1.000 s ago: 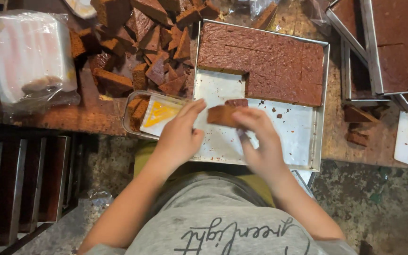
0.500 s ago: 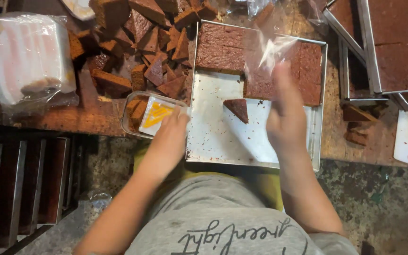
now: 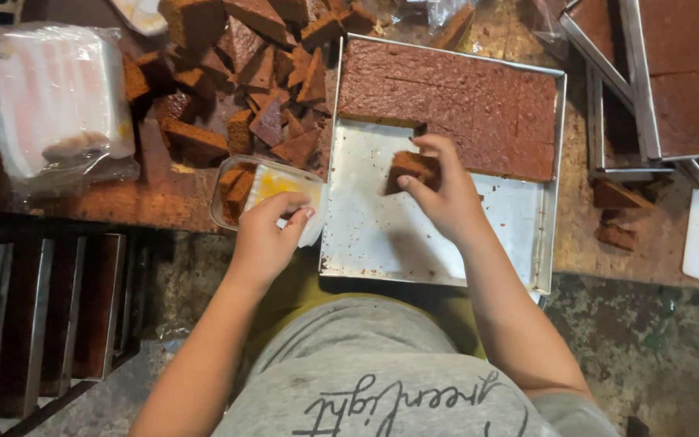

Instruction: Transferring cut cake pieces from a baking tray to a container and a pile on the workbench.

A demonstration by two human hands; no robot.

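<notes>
Cake slice point(image 3: 411, 167) sits pinched in my right hand point(image 3: 446, 198) fingers above the metal tray point(image 3: 382, 243); my left hand point(image 3: 269, 235) grips the plastic container point(image 3: 262, 193), steadying it.

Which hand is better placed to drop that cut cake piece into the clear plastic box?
Probably the right hand: it already grips the cake piece. The left hand steadies the box.

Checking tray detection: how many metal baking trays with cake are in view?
2. One tray lies in front of the person, half emptied, the right hand lifting a cake piece from it. A second tray is at top right, cut off by the frame; more may be hidden.
</notes>
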